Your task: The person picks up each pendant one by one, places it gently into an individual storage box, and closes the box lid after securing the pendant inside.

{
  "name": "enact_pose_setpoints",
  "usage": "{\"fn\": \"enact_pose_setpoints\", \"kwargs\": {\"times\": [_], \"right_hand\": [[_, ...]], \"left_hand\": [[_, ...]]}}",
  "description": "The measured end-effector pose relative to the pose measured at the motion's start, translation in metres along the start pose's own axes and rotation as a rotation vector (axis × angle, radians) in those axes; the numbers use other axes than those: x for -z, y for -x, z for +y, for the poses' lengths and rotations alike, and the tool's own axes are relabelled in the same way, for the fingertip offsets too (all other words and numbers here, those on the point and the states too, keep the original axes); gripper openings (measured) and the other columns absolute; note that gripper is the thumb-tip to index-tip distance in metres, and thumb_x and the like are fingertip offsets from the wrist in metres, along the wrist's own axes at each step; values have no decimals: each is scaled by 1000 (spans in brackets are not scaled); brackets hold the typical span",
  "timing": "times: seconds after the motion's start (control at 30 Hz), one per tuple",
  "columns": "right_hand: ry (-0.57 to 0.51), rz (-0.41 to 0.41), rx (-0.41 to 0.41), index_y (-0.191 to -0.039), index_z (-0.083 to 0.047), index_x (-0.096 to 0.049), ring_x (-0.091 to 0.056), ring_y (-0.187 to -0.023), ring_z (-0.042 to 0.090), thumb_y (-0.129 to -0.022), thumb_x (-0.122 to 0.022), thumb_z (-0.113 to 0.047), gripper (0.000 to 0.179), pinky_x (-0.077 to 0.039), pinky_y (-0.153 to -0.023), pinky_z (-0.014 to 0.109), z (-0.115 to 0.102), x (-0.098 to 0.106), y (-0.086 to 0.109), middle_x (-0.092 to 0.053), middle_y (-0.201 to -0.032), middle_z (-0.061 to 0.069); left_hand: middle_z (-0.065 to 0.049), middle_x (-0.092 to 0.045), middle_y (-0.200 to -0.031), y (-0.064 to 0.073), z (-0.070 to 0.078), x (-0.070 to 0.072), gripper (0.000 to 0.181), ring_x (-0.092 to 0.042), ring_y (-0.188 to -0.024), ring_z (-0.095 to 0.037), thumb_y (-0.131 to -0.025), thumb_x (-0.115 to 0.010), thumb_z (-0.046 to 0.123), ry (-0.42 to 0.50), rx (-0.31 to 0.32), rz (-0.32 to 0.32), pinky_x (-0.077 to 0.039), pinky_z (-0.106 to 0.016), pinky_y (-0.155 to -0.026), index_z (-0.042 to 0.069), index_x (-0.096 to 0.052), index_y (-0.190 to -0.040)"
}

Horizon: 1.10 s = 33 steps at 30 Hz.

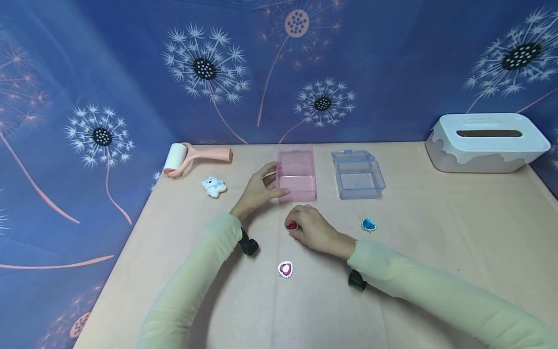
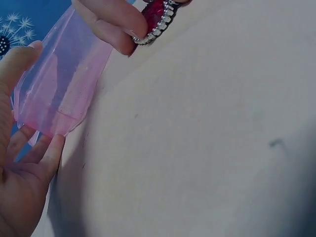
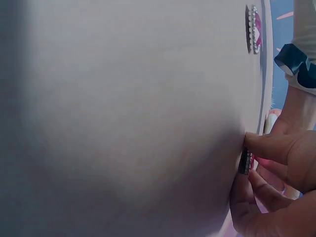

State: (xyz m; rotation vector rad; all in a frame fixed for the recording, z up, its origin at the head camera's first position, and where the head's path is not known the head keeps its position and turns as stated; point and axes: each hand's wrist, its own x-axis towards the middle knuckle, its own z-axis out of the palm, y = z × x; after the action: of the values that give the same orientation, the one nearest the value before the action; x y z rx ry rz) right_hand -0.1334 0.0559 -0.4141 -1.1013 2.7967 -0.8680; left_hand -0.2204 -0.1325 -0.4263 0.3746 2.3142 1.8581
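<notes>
The pink box (image 1: 297, 184) is of see-through plastic and stands open, its left side held by the left hand (image 1: 259, 191). The red jewel (image 1: 291, 226), edged with small shiny stones, is pinched in the right hand (image 1: 317, 230), near the box.

Left fingers (image 2: 54, 150) hold pink box (image 2: 66, 84), right fingers (image 2: 114, 19) red gem (image 2: 155, 15).

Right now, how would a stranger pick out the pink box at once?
Find the blue dandelion cloth behind the table. Near the table's far edge, the left hand holds the pink box, transparent and open. Its colour sets it apart from the bluish box to its right.
</notes>
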Motion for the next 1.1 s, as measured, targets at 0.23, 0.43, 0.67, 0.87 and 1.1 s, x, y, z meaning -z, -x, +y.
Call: {"fn": "enact_pose_setpoints", "kwargs": {"times": [0.23, 0.43, 0.67, 0.87, 1.1], "right_hand": [[93, -156, 79, -80, -10, -67, -54, -80, 17, -80, -74, -9, 8, -46, -75, 32, 0, 12, -7, -60, -80, 2], [33, -190, 106, -78, -10, -67, -48, -71, 9, -76, -78, -12, 11, -42, -66, 22, 6, 23, -9, -59, -70, -2], [-62, -112, 101, -87, -10, -71, -58, -77, 11, -77, -77, -12, 12, -50, -71, 26, 6, 45, -13, -66, -81, -1], [-70, -48, 82, -93, -7, -73, -64, -81, 15, -78, -77, -11, 16, -57, -71, 29, 2, 66, -22, -70, -88, 2], [-100, 42, 57, -89, -8, -72, -68, -81, 18, -79, -78, -12, 12, -58, -73, 34, 5, 77, -39, -71, -86, 3]], "left_hand": [[-15, -45, -144, 0, -2, 1, 84, -47, -133, -30, -74, -82, 2, -35, -4, 6, -45, -33, -106, 8, -39, -145], [-15, -44, -144, -4, -6, -1, 84, -46, -135, -29, -74, -82, 3, -37, -26, -15, -43, -32, -108, 8, -37, -145], [-16, -46, -142, -5, -7, 1, 84, -49, -132, -31, -73, -82, 2, -64, -32, -1, -45, -33, -107, 8, -38, -145], [-15, -45, -143, -5, -6, 2, 84, -48, -133, -30, -73, -82, 1, -91, -32, -5, -43, -34, -109, 7, -38, -145], [-17, -41, -146, -4, 1, 3, 85, -45, -136, -32, -74, -78, -5, -70, -8, -36, -40, -38, -112, 6, -34, -147]]}}
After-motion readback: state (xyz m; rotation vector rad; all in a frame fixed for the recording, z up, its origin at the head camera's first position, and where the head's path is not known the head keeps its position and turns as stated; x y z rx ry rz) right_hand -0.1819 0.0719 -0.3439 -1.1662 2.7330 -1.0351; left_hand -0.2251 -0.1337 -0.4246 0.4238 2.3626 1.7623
